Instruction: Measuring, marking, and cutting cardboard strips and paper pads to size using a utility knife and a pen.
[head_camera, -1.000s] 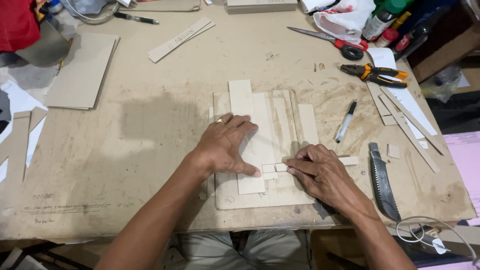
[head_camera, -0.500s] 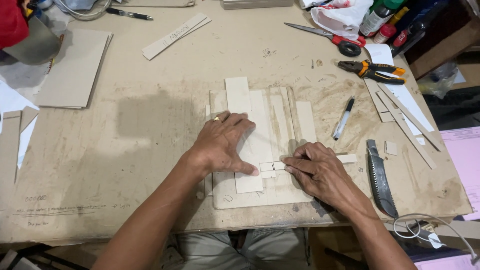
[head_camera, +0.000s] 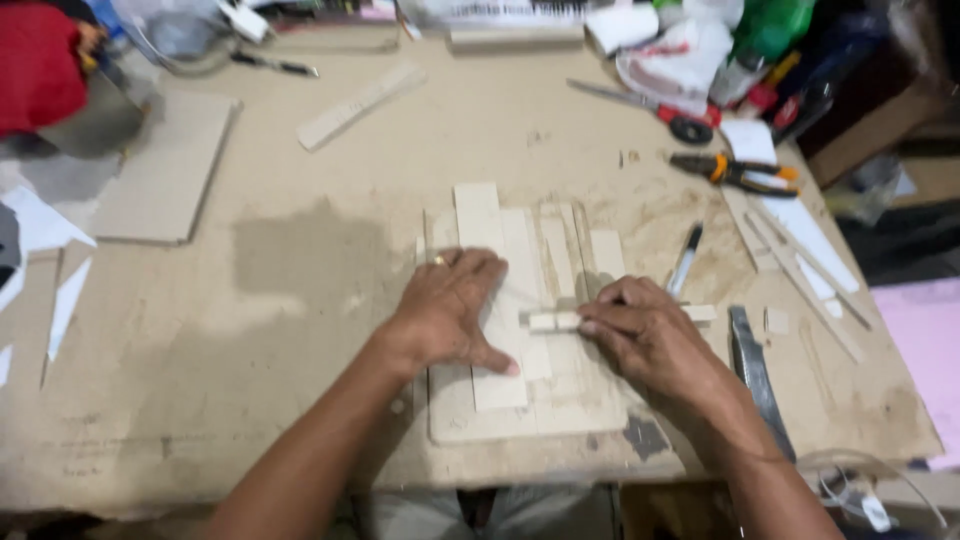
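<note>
Pinching a small pale wooden strip (head_camera: 553, 321), the fingers (head_camera: 598, 322) of the right hand (head_camera: 655, 345) close on its right end, so the short, flat, cream-coloured piece lies crosswise over the long slats. The left hand (head_camera: 450, 310) lies flat, fingers spread, pressing a long pale slat (head_camera: 487, 250) down onto the wooden board (head_camera: 590, 400) at the middle of the bench (head_camera: 300, 300). Just right of the board lie a black marker (head_camera: 685, 260) and a dark knife (head_camera: 752, 365); orange-handled pliers (head_camera: 735, 173) sit farther back.
</note>
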